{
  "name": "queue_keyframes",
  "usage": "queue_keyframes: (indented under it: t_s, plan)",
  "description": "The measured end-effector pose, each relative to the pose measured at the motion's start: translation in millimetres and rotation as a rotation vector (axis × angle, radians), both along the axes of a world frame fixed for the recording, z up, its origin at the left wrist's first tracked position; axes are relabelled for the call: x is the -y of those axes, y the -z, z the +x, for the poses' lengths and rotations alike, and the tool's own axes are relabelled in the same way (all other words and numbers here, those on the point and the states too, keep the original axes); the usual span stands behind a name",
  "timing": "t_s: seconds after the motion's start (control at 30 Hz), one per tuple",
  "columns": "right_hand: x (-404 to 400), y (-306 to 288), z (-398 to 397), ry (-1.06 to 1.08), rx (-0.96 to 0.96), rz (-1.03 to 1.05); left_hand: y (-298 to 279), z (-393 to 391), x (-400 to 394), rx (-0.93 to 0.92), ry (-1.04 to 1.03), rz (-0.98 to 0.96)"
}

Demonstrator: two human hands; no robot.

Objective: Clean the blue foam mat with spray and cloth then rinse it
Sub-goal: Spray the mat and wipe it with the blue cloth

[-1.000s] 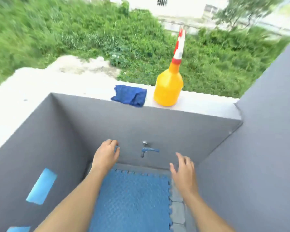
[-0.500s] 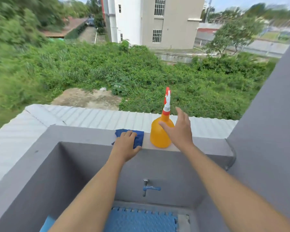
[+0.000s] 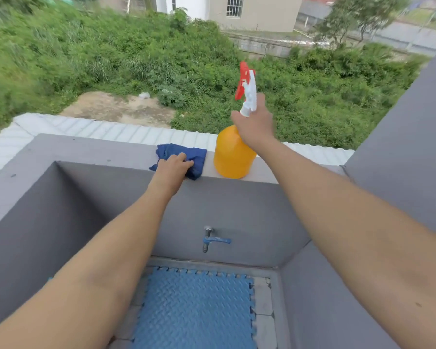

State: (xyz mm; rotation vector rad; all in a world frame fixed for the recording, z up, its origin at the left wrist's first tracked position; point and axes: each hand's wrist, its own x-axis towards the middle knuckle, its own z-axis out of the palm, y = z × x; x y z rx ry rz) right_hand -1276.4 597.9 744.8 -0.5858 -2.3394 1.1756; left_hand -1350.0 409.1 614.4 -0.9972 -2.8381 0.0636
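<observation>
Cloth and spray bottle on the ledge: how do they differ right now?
The blue cloth lies flat and crumpled; the orange spray bottle stands upright. The left hand rests on the cloth; the right hand grips the bottle's neck. Both sit on the grey ledge.

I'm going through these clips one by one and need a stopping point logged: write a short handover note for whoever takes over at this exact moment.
Left hand: rests on the dark blue cloth on the grey ledge, fingers curled over it; cloth not lifted.
Right hand: grips the neck of the orange spray bottle under its red and white trigger head; the bottle stands on the ledge beside the cloth.
Blue foam mat: lies flat on the basin floor below the tap. No water is seen running.
Done: mat in place, both tools in hand.
Left: spray the mat, wipe it, rinse it.
</observation>
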Motion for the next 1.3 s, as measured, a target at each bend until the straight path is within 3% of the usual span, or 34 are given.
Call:
queue_keyframes:
  t_s: [0.17,0.3,0.4,0.57,0.7,0.97,1.1,1.3]
  plan:
    - [38,0,23,0.106,-0.097,-0.01,-34,31,16,0.218,-0.147,0.522]
    - [68,14,68,0.142,-0.165,-0.051,-72,73,45,0.53,-0.367,0.773]
    - [88,27,110,0.194,-0.177,-0.113,-86,106,80,0.707,-0.411,0.846]
    - [123,37,171,0.17,-0.15,-0.156,-76,131,133,0.784,-0.354,0.692]
    - [155,56,210,0.191,-0.025,-0.218,-52,154,169,0.845,-0.408,0.7]
    - [226,134,277,0.142,0.089,-0.278,58,188,236,1.096,-0.657,0.848]
    - [233,238,296,0.15,0.215,-0.271,159,196,252,1.221,-0.764,0.837]
    - [241,444,311,0.053,0.311,-0.286,355,216,265,1.177,-0.912,1.121]
